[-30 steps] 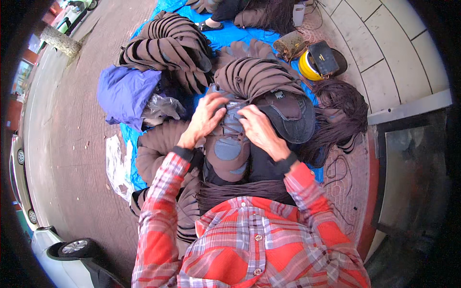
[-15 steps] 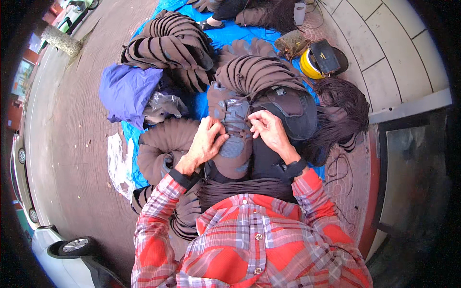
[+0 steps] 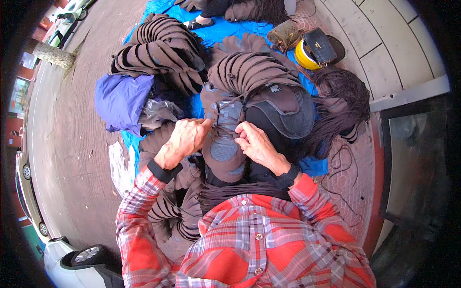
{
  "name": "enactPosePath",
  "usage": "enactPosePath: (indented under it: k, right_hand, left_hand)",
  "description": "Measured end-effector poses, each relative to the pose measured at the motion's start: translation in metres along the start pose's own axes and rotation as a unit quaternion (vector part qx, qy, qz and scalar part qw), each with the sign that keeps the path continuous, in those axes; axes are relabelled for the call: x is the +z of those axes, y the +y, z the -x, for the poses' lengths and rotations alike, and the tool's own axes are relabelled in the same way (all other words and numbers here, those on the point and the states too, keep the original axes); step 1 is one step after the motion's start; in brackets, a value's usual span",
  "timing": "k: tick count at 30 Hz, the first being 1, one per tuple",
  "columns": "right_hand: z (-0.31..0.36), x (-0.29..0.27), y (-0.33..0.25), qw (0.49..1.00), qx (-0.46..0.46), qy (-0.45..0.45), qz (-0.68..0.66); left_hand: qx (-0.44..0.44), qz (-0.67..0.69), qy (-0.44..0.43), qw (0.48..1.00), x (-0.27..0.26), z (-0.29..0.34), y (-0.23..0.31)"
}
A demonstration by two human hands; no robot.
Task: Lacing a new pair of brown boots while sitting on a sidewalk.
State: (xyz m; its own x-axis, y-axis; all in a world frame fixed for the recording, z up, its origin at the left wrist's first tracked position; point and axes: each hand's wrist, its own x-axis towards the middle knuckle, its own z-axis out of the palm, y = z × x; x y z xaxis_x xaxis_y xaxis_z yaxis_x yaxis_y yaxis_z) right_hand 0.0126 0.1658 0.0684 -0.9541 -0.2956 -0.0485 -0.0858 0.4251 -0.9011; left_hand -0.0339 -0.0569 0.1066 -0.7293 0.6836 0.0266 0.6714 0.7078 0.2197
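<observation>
A brown shoe upper [image 3: 224,152] with a blue-grey mesh toe and tongue lies across my lap, its toe toward me. Brown shoelace [image 3: 227,117] crosses its front. My left hand [image 3: 188,137] is closed at the left edge of the lacing, thumb and fingers pinched on the lace. From the right edge, my right hand [image 3: 258,146] pinches the lace with thumb and forefinger, the other fingers curled. Beyond the hands is a curved stack of brown shoe uppers [image 3: 254,72], the nearest one showing its dark inner side. A bundle of brown laces [image 3: 245,192] lies across my waist.
More stacked uppers [image 3: 158,48] lie on a blue tarp [image 3: 230,32], beside a purple bag [image 3: 120,101]. Loose dark laces [image 3: 343,108] hang at the right, near a yellow container [image 3: 303,55] with a black box on it. Another person's foot [image 3: 200,21] is at the far end.
My left hand has moved left and turned knuckles-up beside the lacing. My right hand has come down and in to the lacing's right edge. The whole view has shifted slightly.
</observation>
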Motion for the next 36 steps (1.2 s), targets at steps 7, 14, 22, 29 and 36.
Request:
enactPosePath:
  k: [7, 14, 22, 29, 36]
  right_hand:
    - [-0.004, 0.002, 0.004, 0.999, 0.008, -0.005, -0.041]
    - [-0.009, -0.003, 0.007, 0.999, 0.023, -0.021, -0.030]
    - [-0.034, 0.016, -0.029, 0.973, 0.034, -0.089, -0.210]
    - [-0.075, 0.021, -0.044, 0.948, 0.116, -0.272, -0.119]
    - [-0.076, 0.022, -0.063, 0.933, 0.136, -0.327, -0.064]
  left_hand:
    - [-0.275, 0.724, -0.169, 0.609, -0.012, 0.001, -0.024]
    - [-0.034, 0.291, -0.091, 0.952, -0.020, 0.001, -0.028]
    - [-0.009, 0.265, -0.119, 0.957, -0.049, 0.019, -0.053]
    - [-0.250, 0.181, -0.121, 0.944, -0.100, 0.164, -0.133]
    - [-0.459, 0.010, -0.117, 0.881, -0.079, 0.333, -0.172]
